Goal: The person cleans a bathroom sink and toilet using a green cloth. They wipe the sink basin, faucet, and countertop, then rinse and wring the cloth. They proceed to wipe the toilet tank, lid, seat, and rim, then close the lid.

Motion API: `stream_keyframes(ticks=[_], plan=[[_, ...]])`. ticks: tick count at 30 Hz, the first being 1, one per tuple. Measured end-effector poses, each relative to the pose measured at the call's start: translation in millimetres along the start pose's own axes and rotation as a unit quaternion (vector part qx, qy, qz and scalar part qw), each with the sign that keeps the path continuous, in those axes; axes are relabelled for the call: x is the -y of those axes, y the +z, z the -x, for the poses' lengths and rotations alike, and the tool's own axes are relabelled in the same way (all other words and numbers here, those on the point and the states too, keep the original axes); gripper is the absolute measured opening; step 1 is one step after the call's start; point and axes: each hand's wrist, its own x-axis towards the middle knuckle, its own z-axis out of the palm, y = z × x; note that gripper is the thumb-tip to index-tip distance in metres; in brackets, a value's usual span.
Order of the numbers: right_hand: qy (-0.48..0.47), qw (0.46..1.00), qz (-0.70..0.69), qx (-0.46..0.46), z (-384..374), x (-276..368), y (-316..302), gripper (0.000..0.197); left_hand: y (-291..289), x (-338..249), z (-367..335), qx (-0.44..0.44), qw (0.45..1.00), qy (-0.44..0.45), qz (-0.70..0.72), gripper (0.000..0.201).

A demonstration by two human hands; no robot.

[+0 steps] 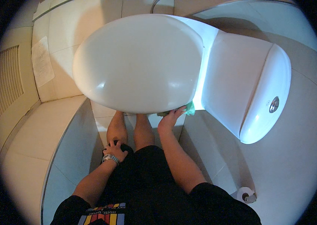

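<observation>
A white toilet with its lid point(139, 63) down fills the upper middle of the head view. My right hand point(169, 120) reaches to the near side of the bowl, just under the lid's edge by the hinge end. Its fingers are closed on a green cloth point(190, 108), part of which is hidden beneath the lid. My left hand point(115, 151), with a metal watch on the wrist, rests on my left knee over the black shorts. Its fingers are spread and hold nothing.
The cistern point(237, 75) with a round metal flush button point(274, 104) stands to the right. A toilet paper roll point(245, 195) hangs at the lower right. On the left are a tiled ledge point(35, 131), a louvred door point(6, 78) and a pale mat or sheet point(42, 63).
</observation>
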Motion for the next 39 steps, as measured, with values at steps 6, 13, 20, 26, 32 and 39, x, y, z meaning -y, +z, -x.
stream_keyframes(ticks=[6,13,20,26,32,39], plan=[[0.122,0.919,-0.301,-0.223,-96,-5,-80,0.04,1,6,-1,-0.01,1.0,0.012,0.003,0.068],[0.131,0.884,-0.447,-0.041,-22,175,-145,0.04,5,7,-5,0.0,1.0,0.004,0.016,0.069],[0.052,0.972,-0.229,0.008,-88,105,-76,0.043,1,7,-5,0.01,1.0,0.0,0.008,0.069],[0.251,0.636,-0.72,0.12,-73,192,-124,0.059,9,13,-10,0.015,0.999,0.001,0.04,0.067],[0.213,0.767,-0.602,0.061,-84,184,-95,0.052,1,7,-1,-0.028,0.999,0.012,0.022,0.066],[0.143,0.903,-0.351,0.203,-57,242,-86,0.024,11,14,-6,-0.015,0.998,0.013,0.067,0.066]])
